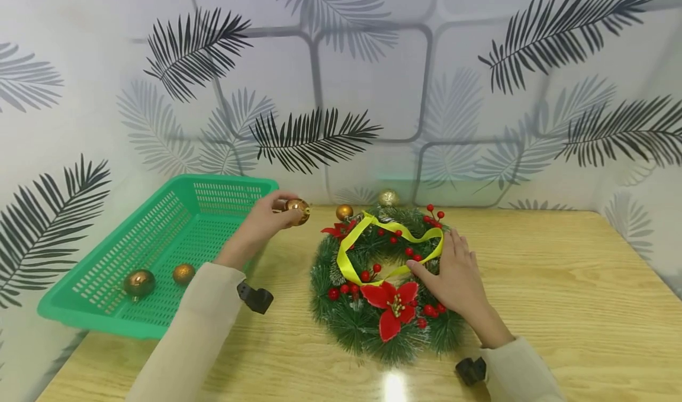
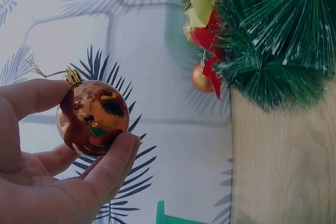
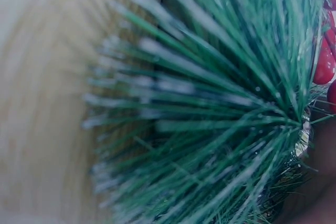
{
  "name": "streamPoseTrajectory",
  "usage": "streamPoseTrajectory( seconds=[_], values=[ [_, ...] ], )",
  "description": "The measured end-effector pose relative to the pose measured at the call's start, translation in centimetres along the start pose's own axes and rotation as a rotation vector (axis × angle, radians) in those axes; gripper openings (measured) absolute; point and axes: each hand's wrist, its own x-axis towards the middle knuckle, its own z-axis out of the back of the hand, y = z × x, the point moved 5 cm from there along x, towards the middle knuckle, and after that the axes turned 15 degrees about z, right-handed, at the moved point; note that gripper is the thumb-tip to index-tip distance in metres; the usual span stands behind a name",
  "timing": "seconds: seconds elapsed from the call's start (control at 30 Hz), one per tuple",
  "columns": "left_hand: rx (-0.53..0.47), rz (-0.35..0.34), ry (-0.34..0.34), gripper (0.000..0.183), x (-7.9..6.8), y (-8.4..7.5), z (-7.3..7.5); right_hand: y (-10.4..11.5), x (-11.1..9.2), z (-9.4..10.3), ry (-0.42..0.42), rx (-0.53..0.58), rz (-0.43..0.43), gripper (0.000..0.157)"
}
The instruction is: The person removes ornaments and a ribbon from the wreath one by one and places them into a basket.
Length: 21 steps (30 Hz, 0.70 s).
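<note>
Copper-coloured and glossy, the ball (image 1: 299, 209) is pinched in the person's left grip (image 1: 266, 214), between thumb and fingers, off the desk (image 1: 559, 272) and between the green basket (image 1: 106, 326) and the wreath (image 1: 348, 322). The right grip (image 1: 455, 272), fingers extended rather than clenched, rests on the wreath's right side.

Caution: only fingertips hold the slick ball; uneven pressure could let it slip and roll off the desk. The thin wire (image 2: 50, 74) could, I judge, snag on the needles (image 3: 210, 108) or on the yellow ribbon (image 1: 346, 264) lying loose over the wreath. With the right grip lifted, a push could shift the wreath.

Orientation: the ball is round, with no long axis; its gold cap (image 2: 74, 77) points to the person's right, toward the wreath. The wreath lies flat, hole facing up.
</note>
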Motion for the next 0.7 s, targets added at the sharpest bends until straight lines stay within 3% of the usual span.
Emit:
streamPoseTrajectory(
  seconds=[0.7],
  values=[
    [-0.008, 0.046, -0.037, 0.049, -0.8, 1.1, 4.3, 0.0, 0.0, 0.1, -0.006, -0.006, 0.008, 0.099]
  ],
)
